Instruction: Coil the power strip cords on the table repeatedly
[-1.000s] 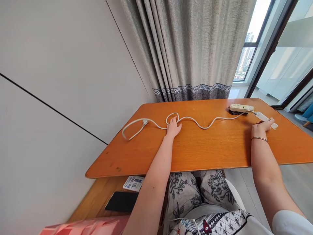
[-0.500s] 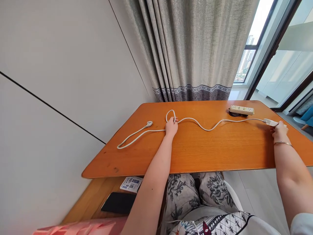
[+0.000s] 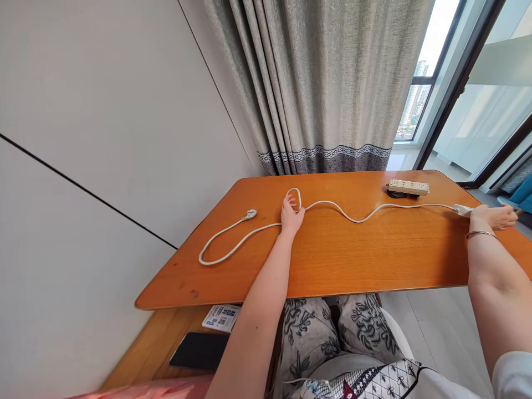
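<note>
A long white power cord (image 3: 361, 220) runs across the orange wooden table (image 3: 353, 260). Its plug (image 3: 250, 214) lies left of centre, and near the middle the cord rises into a small loop. My left hand (image 3: 292, 215) rests at that loop, thumb and fingers spread, touching the cord without closing on it. At the far right, the cord enters a white power strip (image 3: 462, 210), mostly hidden behind my right hand (image 3: 494, 217). That hand lies over the strip with its fingers stretched out to the right.
Toward the back right stands a second, cream power strip (image 3: 409, 187) on a dark coiled cord. A black phone (image 3: 199, 350) and a printed white packet (image 3: 221, 317) lie on a lower wooden surface. A grey curtain (image 3: 332, 83) hangs behind the table.
My left hand has loosened from the cord and spread its fingers. The right hand has shifted right and opened from its grip on the white strip. The cord's left bend has widened toward me.
</note>
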Demonstrator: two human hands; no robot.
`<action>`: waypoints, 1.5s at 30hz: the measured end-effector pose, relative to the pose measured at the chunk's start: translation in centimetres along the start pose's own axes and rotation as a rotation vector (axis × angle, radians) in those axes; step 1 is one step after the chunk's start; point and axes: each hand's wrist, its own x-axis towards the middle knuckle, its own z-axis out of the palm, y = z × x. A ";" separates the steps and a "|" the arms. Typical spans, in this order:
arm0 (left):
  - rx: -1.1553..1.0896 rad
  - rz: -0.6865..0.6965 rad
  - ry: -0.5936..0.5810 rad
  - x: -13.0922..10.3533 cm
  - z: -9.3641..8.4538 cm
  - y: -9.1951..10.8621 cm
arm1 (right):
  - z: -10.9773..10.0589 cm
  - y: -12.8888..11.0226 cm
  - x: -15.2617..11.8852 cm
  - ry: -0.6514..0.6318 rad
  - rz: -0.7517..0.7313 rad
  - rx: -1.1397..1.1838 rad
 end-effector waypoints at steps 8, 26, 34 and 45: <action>0.029 0.162 0.132 -0.5 -0.2 1.1 | 5.0 -7.0 -2.8 -0.336 -0.295 -0.005; 0.093 0.357 -0.036 -1.7 0.5 2.8 | 8.8 -9.3 -4.1 -0.656 -0.457 -0.357; -0.052 0.400 -0.148 -3.1 1.3 4.2 | 7.7 -13.1 -11.6 -0.540 -0.445 0.325; -0.552 0.251 -0.635 -6.1 1.7 7.1 | 3.4 -17.0 -21.9 -0.923 -0.387 1.071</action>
